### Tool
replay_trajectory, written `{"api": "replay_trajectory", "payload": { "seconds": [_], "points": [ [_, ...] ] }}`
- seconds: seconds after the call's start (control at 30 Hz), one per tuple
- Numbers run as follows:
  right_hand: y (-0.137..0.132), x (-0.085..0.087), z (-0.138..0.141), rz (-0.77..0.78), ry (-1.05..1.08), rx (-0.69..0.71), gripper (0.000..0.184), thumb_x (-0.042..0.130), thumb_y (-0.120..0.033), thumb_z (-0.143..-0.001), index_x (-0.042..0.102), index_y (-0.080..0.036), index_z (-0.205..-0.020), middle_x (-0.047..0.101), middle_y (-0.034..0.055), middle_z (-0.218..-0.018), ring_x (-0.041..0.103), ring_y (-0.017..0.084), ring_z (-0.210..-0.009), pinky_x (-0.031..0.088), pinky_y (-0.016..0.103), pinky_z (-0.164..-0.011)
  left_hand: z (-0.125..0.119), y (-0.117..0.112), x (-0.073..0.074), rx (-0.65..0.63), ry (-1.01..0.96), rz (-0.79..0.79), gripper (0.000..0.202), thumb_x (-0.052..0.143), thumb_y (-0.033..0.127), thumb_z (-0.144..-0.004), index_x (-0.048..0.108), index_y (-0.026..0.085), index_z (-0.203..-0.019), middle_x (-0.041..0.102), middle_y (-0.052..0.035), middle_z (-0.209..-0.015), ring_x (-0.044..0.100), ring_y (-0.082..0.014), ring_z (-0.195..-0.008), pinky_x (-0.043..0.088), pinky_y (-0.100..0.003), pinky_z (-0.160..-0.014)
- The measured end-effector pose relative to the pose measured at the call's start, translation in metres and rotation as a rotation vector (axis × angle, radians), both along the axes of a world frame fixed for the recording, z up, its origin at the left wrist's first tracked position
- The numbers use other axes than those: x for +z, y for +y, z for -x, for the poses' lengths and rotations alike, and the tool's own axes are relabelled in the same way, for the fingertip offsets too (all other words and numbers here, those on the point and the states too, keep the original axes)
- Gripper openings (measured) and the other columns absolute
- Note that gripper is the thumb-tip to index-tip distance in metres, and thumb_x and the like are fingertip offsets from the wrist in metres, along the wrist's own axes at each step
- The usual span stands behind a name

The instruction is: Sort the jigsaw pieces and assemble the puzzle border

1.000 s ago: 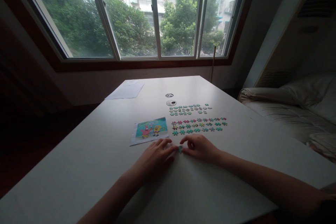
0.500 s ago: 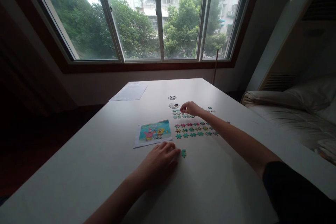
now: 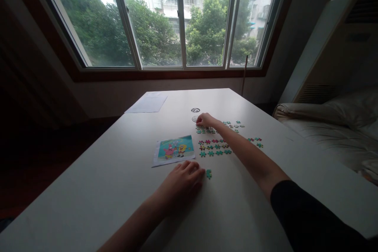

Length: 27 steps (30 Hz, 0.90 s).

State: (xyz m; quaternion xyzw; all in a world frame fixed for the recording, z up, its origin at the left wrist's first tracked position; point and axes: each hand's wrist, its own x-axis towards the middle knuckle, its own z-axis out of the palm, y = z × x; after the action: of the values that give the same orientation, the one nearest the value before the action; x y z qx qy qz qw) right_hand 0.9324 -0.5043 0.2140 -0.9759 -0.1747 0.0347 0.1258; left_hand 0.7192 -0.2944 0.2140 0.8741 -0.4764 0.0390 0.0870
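My right hand (image 3: 208,119) reaches over the far rows of jigsaw pieces (image 3: 206,130), at their left end. Its fingertips are pinched together beside a round disc (image 3: 194,119), and whatever lies between them is hidden. Low on the table rests my left hand (image 3: 186,174), fingers loosely bent and apart, holding nothing I can see. Just right of its fingertips lies a small green joined bit of puzzle (image 3: 209,174). Nearer rows of loose jigsaw pieces (image 3: 219,147) are partly covered by my right forearm. Left of them is a printed cartoon picture (image 3: 174,149).
A second round disc (image 3: 195,110) lies farther back on the white table (image 3: 88,189). A sheet of paper (image 3: 147,103) is at the far left corner. Beyond the table is a window (image 3: 159,27); a pale sofa (image 3: 319,120) stands to the right.
My right hand has moved left along the far rows to their left end, by the nearer disc. My left hand stays beside the joined bit. The view has shifted slightly.
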Motion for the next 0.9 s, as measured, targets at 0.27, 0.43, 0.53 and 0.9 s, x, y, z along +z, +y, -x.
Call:
{"api": "replay_trajectory", "payload": {
  "seconds": [0.27,0.43,0.53,0.9],
  "points": [
    [0.011,0.012,-0.003,0.042,0.081,-0.058,0.024,0.048,-0.030,-0.087,0.054,-0.016,-0.106,0.055,0.0065,-0.107,0.056,0.017,-0.090,0.048,0.035,-0.077,0.003,0.001,0.003,0.019,-0.004,-0.008,0.031,0.048,0.019,-0.083,0.048,0.023,-0.114,0.053,-0.0063,-0.108,0.048,-0.0232,-0.098,0.043,-0.039,-0.083],
    [0.020,0.020,0.014,-0.095,-0.071,-0.020,0.017,0.052,-0.022,-0.085,0.056,-0.011,-0.097,0.059,0.0066,-0.095,0.056,0.017,-0.087,0.047,0.032,-0.076,0.005,0.005,0.003,0.020,0.003,-0.020,0.032,0.047,0.019,-0.083,0.046,0.023,-0.116,0.052,-0.0061,-0.110,0.047,-0.0231,-0.100,0.042,-0.039,-0.085],
    [0.022,0.025,0.038,-0.212,-0.146,0.030,0.013,0.051,-0.014,-0.084,0.056,-0.008,-0.094,0.060,0.0088,-0.090,0.056,0.015,-0.086,0.044,0.028,-0.075,0.007,0.008,0.004,0.034,0.008,-0.024,0.033,0.047,0.019,-0.083,0.046,0.023,-0.115,0.051,-0.0058,-0.111,0.046,-0.0232,-0.101,0.041,-0.038,-0.086],
    [-0.051,0.031,0.175,-0.274,0.552,0.456,0.015,0.053,-0.024,-0.081,0.061,-0.013,-0.088,0.062,0.0023,-0.077,0.054,0.009,-0.065,0.043,0.018,-0.058,0.007,0.002,0.002,0.063,0.022,-0.021,0.030,0.046,0.017,-0.082,0.047,0.022,-0.112,0.051,-0.0066,-0.109,0.045,-0.0235,-0.101,0.040,-0.039,-0.086]
  ]
}}
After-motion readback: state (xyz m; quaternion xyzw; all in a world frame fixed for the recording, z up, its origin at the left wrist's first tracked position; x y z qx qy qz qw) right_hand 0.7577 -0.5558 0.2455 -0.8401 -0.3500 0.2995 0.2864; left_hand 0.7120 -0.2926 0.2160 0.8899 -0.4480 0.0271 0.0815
